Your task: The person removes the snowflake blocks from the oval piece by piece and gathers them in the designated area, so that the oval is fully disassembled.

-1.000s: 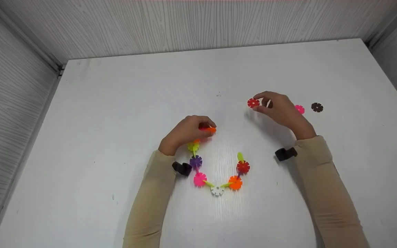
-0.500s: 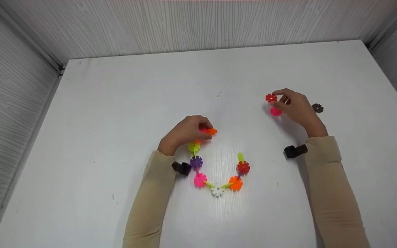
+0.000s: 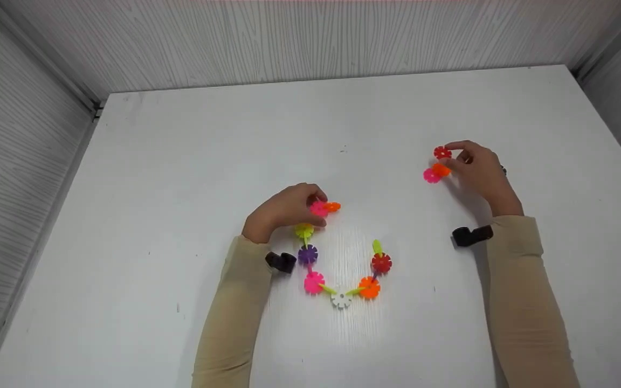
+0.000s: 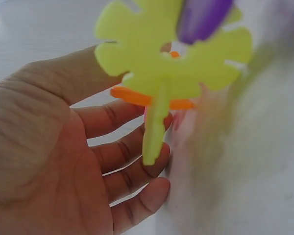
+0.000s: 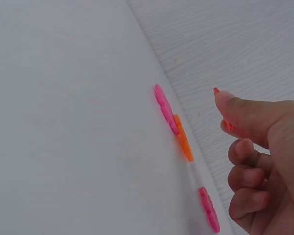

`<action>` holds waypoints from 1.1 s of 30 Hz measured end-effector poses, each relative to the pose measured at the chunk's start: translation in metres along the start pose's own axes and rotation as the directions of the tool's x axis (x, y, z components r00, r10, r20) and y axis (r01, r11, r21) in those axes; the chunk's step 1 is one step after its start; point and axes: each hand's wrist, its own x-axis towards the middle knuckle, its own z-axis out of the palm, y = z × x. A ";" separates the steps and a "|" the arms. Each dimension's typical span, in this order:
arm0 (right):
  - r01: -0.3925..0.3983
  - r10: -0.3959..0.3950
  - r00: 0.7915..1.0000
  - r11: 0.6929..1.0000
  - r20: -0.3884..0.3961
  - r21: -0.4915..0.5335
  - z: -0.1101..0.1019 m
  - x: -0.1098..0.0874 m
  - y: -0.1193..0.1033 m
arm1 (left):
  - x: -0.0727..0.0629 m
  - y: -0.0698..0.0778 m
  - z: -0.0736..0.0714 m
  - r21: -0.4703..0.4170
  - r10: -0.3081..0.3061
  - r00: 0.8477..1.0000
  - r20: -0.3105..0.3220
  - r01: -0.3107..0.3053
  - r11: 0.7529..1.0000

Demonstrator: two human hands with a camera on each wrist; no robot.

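My left hand (image 3: 289, 207) holds the upper left end of a chain of slotted plastic discs, its thumb and fingers around a pink disc (image 3: 319, 209). An orange disc (image 3: 333, 207) sticks out from that pink one. In the left wrist view a yellow slotted disc (image 4: 132, 54) hides part of the thumb and the grip. Over at the right, my right hand (image 3: 477, 167) pinches a loose red disc (image 3: 442, 153) between thumb and index finger. Below it a pink disc (image 3: 431, 175) and an orange disc (image 3: 441, 170) overlap on the table.
The chain curves in a U across the white table (image 3: 181, 151), past a purple disc (image 3: 308, 254) and white disc (image 3: 341, 298), ending at a yellow piece (image 3: 377, 247). A dark disc (image 3: 503, 170) shows behind my right hand; another pink disc (image 5: 209, 209) lies near it.
My right hand has moved right with the red disc, uncovering the pink and orange discs and covering most of the dark one. My left thumb and fingers have spread a little, showing more pink.
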 end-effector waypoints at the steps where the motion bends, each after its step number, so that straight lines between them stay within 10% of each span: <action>1: -0.003 0.003 1.000 1.000 -0.001 0.003 0.000 0.000 0.001 | 0.000 0.000 0.000 0.002 -0.009 1.000 0.000 0.009 1.000; 12: -0.052 0.052 0.998 0.999 0.032 -0.010 -0.002 0.001 0.008 | -0.001 -0.003 -0.001 0.034 -0.099 0.995 -0.024 0.099 0.994; 33: -0.038 0.046 0.997 0.991 0.060 -0.130 -0.001 0.000 0.011 | 0.003 -0.004 0.001 0.067 -0.045 0.998 -0.050 0.049 0.997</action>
